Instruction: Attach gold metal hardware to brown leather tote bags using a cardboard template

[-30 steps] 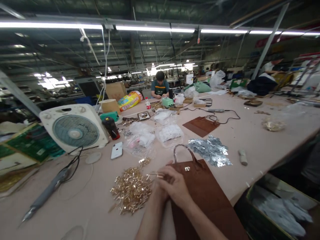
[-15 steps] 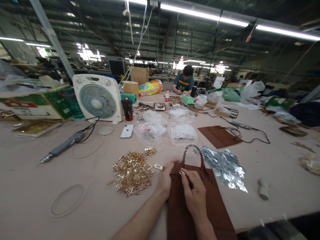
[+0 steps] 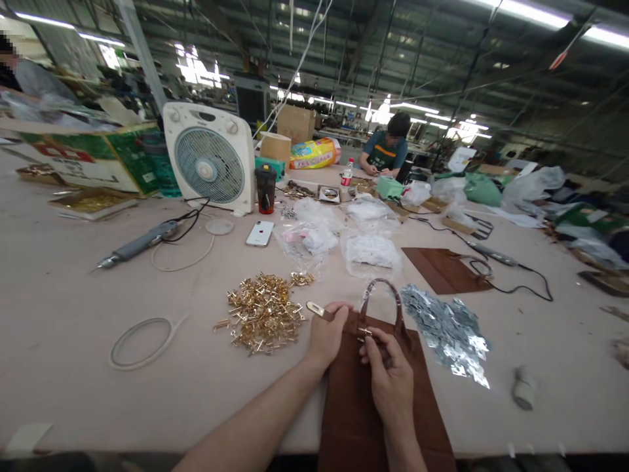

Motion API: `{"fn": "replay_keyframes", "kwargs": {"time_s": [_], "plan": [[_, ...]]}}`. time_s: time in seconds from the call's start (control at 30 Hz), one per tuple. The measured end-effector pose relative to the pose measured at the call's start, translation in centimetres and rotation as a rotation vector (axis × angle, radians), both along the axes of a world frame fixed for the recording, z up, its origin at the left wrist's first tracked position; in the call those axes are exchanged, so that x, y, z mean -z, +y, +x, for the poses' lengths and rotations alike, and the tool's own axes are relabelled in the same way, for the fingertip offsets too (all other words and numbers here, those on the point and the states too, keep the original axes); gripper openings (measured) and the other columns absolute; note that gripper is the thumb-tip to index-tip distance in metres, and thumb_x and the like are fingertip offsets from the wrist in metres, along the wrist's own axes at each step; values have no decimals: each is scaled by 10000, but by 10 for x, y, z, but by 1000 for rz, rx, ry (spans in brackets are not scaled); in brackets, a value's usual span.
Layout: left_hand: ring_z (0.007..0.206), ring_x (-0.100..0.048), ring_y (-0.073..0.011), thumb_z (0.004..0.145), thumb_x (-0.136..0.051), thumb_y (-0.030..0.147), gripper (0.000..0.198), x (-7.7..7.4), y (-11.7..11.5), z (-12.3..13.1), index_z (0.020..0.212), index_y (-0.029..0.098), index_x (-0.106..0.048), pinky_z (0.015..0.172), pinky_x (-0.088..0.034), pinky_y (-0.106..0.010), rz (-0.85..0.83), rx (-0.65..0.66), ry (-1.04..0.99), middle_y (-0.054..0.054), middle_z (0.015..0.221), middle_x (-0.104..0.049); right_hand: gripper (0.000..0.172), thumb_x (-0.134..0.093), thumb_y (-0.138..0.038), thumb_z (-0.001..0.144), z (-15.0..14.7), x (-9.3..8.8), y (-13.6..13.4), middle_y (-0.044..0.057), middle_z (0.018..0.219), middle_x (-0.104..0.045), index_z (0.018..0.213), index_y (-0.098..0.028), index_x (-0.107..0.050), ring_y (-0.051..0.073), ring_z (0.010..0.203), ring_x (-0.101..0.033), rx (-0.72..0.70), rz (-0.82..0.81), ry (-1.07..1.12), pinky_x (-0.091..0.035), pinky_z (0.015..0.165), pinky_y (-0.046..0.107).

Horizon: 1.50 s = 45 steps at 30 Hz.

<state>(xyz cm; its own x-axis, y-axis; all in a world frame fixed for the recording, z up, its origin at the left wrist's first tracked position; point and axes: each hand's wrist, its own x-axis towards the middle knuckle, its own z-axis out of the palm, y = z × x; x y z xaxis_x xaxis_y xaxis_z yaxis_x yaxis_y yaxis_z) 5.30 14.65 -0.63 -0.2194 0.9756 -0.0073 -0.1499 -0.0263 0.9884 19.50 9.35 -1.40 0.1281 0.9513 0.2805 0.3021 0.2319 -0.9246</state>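
Note:
A brown handbag (image 3: 351, 410) lies flat before me, its looped handle (image 3: 384, 283) pointing away. My left hand (image 3: 324, 335) is closed on the bag's upper left edge, thumb on top. Past its fingers sticks out a brown strap end with a gold plate (image 3: 315, 308). My right hand (image 3: 396, 380) pinches a small gold turn-lock piece (image 3: 364, 333) just over the bag's upper panel; whether it touches the leather I cannot tell. Left of the bag is a heap of gold hardware pieces (image 3: 265, 311). Flat silver metal plates (image 3: 452, 334) are piled on its right.
Another brown bag (image 3: 442, 270) lies farther right beside a corded tool (image 3: 494, 252). A second corded tool (image 3: 140, 244), a fan (image 3: 209, 160), a phone (image 3: 259, 233) and plastic bags (image 3: 371, 252) are on the table (image 3: 196, 387). Across it sits a person (image 3: 386, 154).
The view has tilted down and turned slightly left. My right fingers have shifted their hold, and the gold piece now lies more sideways. My left hand keeps its grip on the bag's edge.

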Motion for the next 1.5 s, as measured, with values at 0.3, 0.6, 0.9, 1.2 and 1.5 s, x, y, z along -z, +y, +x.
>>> {"fn": "replay_keyframes", "kwargs": {"time_s": [0.3, 0.6, 0.9, 1.2, 1.5], "plan": [[793, -642, -207, 912, -591, 382, 263, -1, -3, 1, 809, 212, -763, 735, -478, -291, 30, 12, 35, -11, 782, -734, 214, -618, -346, 1008, -2, -6, -5, 113, 1140, -672, 1115, -237, -768, 248, 1026, -677, 24, 225, -205, -595, 850, 373], [855, -670, -228, 950, -615, 432, 293, 13, -1, 5, 898, 197, -783, 798, -504, -312, 64, 20, 26, -41, 859, -766, 315, -755, -397, 928, -2, 5, -2, 104, 1143, -722, 1184, -216, -724, 229, 963, -726, 70, 85, 33, -629, 840, 354], [877, -689, -232, 959, -613, 418, 284, 10, -3, 5, 900, 203, -790, 847, -510, -327, 97, -9, 107, -45, 889, -783, 271, -727, -438, 942, -3, -1, -3, 98, 1118, -766, 1093, -225, -801, 256, 1030, -725, 54, 43, -13, -610, 871, 353], [878, -687, -237, 957, -617, 388, 262, 5, -5, 6, 869, 213, -790, 851, -492, -332, 128, -28, 118, -42, 869, -777, 358, -743, -499, 909, -11, 0, 1, 104, 1004, -783, 1080, -187, -780, 242, 888, -751, 74, -51, 60, -629, 748, 317], [849, -669, -224, 954, -619, 341, 244, -2, -7, 6, 815, 217, -777, 830, -467, -318, 177, -53, 165, -40, 829, -747, 380, -730, -498, 918, -18, 2, 3, 92, 980, -772, 1130, -186, -776, 205, 801, -730, 107, -36, 43, -616, 716, 293]]}}
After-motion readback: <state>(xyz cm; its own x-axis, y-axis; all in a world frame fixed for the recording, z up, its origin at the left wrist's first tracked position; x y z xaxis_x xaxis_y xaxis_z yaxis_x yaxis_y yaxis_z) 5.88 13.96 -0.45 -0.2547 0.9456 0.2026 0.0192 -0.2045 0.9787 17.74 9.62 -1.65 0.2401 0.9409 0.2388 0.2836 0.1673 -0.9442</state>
